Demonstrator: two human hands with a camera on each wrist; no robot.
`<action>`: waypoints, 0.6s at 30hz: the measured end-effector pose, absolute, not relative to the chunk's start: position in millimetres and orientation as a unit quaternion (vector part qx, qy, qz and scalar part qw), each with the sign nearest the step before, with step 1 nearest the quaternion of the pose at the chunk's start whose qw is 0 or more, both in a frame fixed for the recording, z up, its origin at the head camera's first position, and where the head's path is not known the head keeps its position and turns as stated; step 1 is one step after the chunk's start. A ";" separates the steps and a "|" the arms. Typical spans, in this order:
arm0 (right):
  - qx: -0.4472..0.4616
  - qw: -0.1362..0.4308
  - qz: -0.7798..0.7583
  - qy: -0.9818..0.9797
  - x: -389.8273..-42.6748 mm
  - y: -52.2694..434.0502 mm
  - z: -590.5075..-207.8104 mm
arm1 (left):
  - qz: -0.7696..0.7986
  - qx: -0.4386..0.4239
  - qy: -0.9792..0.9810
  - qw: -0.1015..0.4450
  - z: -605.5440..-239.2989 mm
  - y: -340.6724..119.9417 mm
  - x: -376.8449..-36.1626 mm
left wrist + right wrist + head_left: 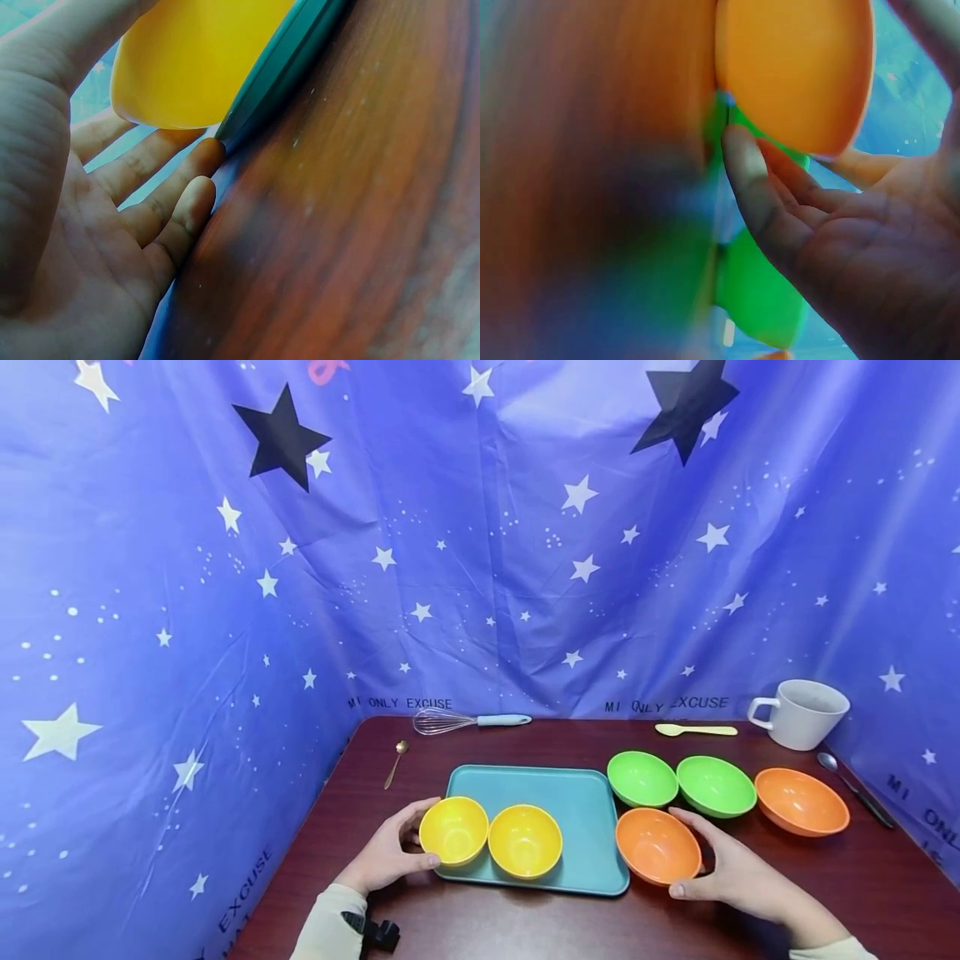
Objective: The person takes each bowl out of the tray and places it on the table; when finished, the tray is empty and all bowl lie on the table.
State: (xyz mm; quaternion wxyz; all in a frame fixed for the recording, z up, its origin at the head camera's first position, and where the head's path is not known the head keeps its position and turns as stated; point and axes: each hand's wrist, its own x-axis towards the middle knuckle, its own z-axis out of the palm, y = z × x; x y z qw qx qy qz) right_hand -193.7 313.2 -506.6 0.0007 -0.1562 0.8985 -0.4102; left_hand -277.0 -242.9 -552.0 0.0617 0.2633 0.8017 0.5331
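My left hand (390,852) cups the left side of a yellow bowl (453,829) standing on the left end of a teal tray (577,802). In the left wrist view its fingers (161,169) lie fairly straight by the tray's edge (285,67), under the bowl (187,60). A second yellow bowl (524,840) stands beside it on the tray. My right hand (720,864) curves round an orange bowl (657,845) on the table just right of the tray. In the blurred right wrist view its fingers (780,187) are relaxed, with a gap to the bowl (795,67).
Two green bowls (642,777) (715,785) and another orange bowl (800,801) stand behind my right hand. At the back lie a whisk (465,721), a gold spoon (395,763), a yellow spoon (696,729), a white mug (802,713) and a dark spoon (851,785). Starry blue cloth walls the table.
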 end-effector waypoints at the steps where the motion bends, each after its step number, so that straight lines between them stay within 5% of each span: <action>1: -0.156 0.000 -0.416 0.896 -193.2 313.9 -504.6 | 0.534 0.264 0.801 0.062 -552.2 -242.5 -277.1; 18: -0.217 -0.068 -0.392 0.891 -206.8 261.0 -451.5 | 0.530 0.255 0.806 0.065 -551.5 -242.0 -276.7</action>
